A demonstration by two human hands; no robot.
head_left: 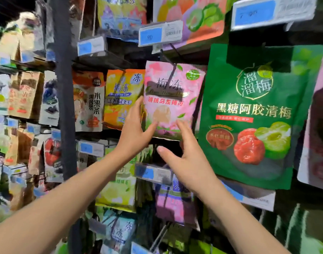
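Observation:
A pink snack bag (172,92) hangs from a metal peg hook (169,55) on a store rack, straight ahead. My left hand (136,131) grips the bag's lower left edge, thumb on its front and fingers going behind the side. My right hand (186,154) is at the bag's lower right, with a fingertip touching the bag's front near the bottom and the thumb spread out below it, holding nothing.
A large green plum bag (257,114) hangs right of the pink one, an orange bag (120,96) to its left. Price tags (160,33) stick out on hook ends. More bags hang below (173,204). A dark upright post (63,88) stands left.

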